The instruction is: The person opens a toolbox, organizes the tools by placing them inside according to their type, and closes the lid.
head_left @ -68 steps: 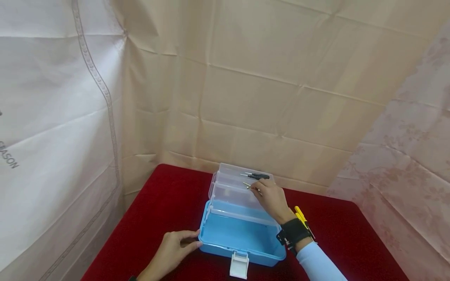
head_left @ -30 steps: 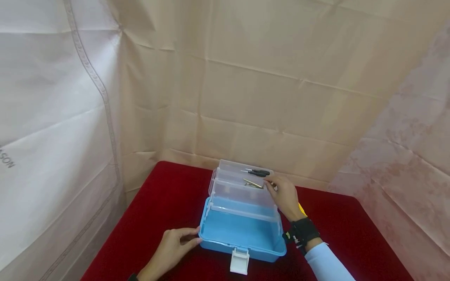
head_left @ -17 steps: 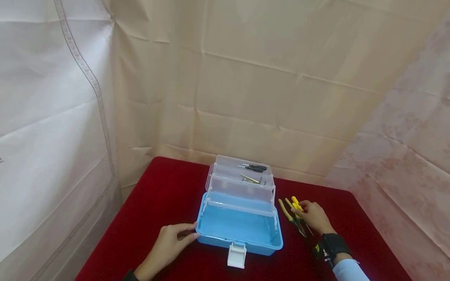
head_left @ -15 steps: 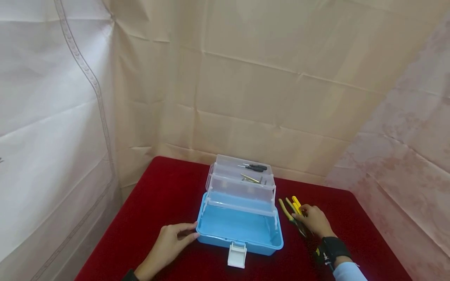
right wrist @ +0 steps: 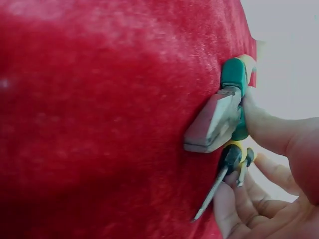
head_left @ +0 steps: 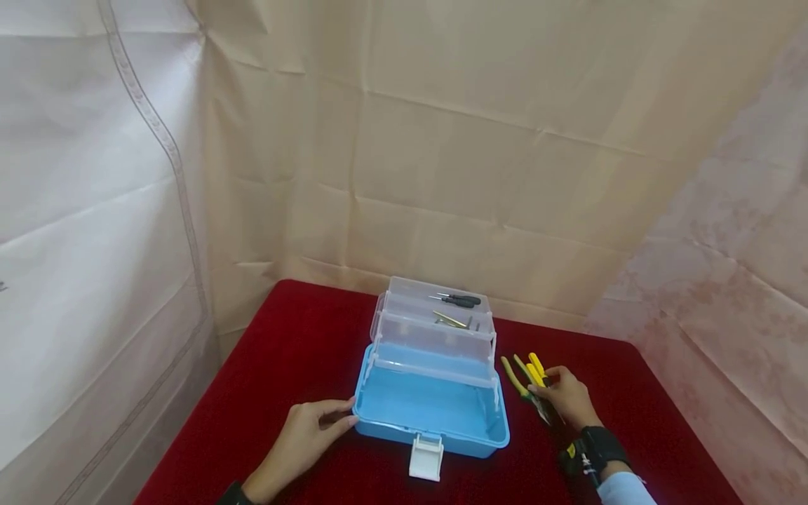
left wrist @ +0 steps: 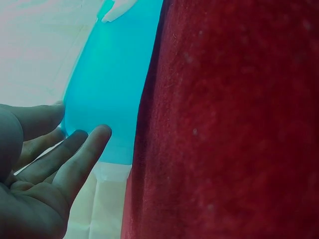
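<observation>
My left hand (head_left: 308,433) pinches the left front corner of an open blue toolbox (head_left: 451,443); in the left wrist view its fingertips lie against the blue wall (left wrist: 107,89). To the right of the box, my right hand (head_left: 570,398) has thumb and fingers round two yellow-handled screwdrivers (head_left: 536,367) on the red cloth. Their metal shafts (right wrist: 209,196) show in the right wrist view. Beside them lie pliers (head_left: 516,382) with yellow-green handles; my thumb is right at their green grip (right wrist: 234,72) in that view.
Clear trays (head_left: 404,330) are folded out behind the box. Two black-handled small screwdrivers (head_left: 463,301) lie in the rear tray, and several small metal pieces (head_left: 449,320) in the one before it. A white latch (head_left: 426,459) hangs down in front. Cloth walls surround the red table (head_left: 303,337).
My right hand has left a brass-coloured piece in the tray and moved right and down to the yellow-handled screwdrivers, which have shifted slightly. My left hand has stayed at the box corner.
</observation>
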`<move>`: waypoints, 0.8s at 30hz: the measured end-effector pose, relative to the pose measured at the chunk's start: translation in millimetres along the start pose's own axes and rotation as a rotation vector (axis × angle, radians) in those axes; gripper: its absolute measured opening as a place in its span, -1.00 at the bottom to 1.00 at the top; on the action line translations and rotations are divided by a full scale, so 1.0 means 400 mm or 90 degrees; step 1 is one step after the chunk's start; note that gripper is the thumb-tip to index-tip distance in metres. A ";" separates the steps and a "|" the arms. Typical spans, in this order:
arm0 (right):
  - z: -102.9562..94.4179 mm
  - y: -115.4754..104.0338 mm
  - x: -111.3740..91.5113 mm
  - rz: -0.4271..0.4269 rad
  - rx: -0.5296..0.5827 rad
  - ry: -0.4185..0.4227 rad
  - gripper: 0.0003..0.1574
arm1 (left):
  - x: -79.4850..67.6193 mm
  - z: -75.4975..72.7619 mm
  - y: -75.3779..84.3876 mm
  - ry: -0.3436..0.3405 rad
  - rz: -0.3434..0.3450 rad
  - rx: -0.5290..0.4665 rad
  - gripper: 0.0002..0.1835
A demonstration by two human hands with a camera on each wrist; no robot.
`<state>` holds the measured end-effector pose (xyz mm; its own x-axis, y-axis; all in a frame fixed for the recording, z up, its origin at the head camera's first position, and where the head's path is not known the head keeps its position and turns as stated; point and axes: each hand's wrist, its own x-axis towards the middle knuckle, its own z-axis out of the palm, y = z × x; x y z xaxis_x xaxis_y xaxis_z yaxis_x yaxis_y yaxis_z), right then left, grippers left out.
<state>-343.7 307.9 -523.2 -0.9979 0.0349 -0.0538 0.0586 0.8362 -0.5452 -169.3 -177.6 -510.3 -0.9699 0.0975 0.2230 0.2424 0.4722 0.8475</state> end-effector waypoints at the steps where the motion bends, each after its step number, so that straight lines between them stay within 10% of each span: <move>1: 0.001 0.005 -0.002 -0.002 0.005 0.006 -0.13 | -0.001 0.000 -0.001 0.000 -0.001 0.001 -0.57; 24: -0.030 0.042 -0.023 0.046 0.042 0.006 -0.45 | 0.003 0.000 0.004 -0.001 0.000 -0.006 -0.56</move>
<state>-333.8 328.3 -521.9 -0.9912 0.0994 -0.0875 0.1321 0.7930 -0.5947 -170.1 -176.7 -508.9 -0.9698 0.0985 0.2230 0.2430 0.4638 0.8520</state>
